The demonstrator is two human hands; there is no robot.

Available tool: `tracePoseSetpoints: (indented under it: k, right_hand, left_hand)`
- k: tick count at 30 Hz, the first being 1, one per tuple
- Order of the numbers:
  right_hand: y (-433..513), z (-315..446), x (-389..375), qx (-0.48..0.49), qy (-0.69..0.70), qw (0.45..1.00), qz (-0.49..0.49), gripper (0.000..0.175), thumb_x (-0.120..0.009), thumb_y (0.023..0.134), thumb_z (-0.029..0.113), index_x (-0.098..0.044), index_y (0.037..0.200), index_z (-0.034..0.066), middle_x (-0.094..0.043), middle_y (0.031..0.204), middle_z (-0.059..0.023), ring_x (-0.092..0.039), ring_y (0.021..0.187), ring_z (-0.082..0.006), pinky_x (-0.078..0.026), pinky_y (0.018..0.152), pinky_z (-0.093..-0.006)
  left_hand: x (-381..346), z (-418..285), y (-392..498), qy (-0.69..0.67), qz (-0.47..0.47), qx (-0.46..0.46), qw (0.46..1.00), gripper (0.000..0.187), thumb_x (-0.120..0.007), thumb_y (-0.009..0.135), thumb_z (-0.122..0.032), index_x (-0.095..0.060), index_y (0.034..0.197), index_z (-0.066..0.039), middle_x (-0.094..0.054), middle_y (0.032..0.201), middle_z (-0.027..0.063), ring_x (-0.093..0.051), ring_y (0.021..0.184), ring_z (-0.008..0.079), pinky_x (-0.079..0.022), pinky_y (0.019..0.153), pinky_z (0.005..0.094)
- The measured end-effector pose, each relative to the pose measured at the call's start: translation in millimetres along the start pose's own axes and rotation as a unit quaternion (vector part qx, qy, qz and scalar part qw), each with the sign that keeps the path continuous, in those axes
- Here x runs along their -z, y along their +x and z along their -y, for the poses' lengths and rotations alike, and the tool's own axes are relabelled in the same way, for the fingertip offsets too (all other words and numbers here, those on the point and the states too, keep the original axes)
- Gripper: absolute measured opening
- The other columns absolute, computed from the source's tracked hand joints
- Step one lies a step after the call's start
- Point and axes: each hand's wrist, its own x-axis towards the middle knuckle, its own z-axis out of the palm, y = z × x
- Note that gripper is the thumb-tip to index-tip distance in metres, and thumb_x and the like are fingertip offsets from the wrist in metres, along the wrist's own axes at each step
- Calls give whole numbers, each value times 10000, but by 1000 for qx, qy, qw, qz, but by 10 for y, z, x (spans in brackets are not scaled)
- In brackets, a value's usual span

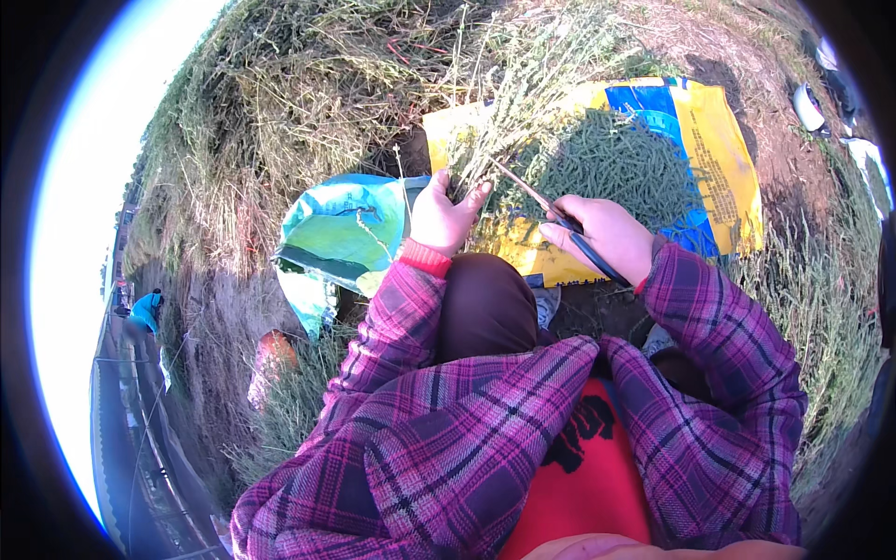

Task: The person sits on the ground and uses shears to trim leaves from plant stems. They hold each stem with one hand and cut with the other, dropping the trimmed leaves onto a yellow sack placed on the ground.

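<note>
My left hand (441, 217) grips the lower ends of a bunch of long, dry-looking plant stems (514, 115), which fans out away from me. In my right hand (612, 234) is a pair of scissors (598, 257) with black handles. Their blades point up and left, the tips reaching the stems just beyond my left fingers. Whether the blades are parted is hard to tell. Below and right of the bunch, a heap of short green cut sprigs (623, 171) lies on a flattened yellow and blue sack (724, 161) that bears printing.
A crumpled green and light-blue plastic bag (329, 241) lies left of my left hand. Piled dry plants (280, 119) rise beyond it. Standing plants (812, 301) grow at right. A white object (808, 108) lies far right. Another person (145, 310) in blue bends at far left.
</note>
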Motion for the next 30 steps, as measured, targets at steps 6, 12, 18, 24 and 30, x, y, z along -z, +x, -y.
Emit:
tracePoseSetpoints:
  k: [6,12,18,24,30]
  right_hand:
    - [-11,36,11,5,-44,999,-20,373,-578,864,364,-568,963,4,-581,752,-168,-582,720,-342,-451,648,-401]
    - [-15,-11,-30,-18,-35,999,-33,388,-570,868,393,-562,906,6,-588,744,-174,-590,728,-349,-450,653,-411]
    - [-88,-322,-437,-72,119,989,-42,420,-560,895,399,-585,966,-14,-584,692,-142,-574,616,-229,-457,603,-337]
    - [-55,-283,-519,-167,300,939,11,483,-491,921,471,-555,839,-1,-464,591,-12,-470,526,-116,-393,500,-292]
    - [-35,-237,-484,-255,418,871,27,510,-417,938,501,-505,948,-1,-394,589,16,-390,403,-77,-343,392,-249]
  left_hand:
    - [-47,60,-4,44,-15,-54,997,363,-727,799,-249,-567,980,21,-621,681,33,-559,505,71,-449,466,220]
    - [-36,-30,-6,42,-13,-41,998,355,-727,794,-232,-568,982,25,-623,672,41,-562,506,79,-455,470,240]
    - [3,-70,42,16,-57,-43,997,536,-729,761,-260,-514,1094,100,-627,869,135,-605,738,120,-478,605,256]
    - [-4,19,64,-264,8,89,960,357,-675,822,-204,-511,1083,-23,-574,776,24,-523,628,95,-422,524,215]
    - [-84,208,84,-13,-75,15,997,322,-667,846,-225,-521,994,20,-602,759,45,-550,622,97,-447,554,245]
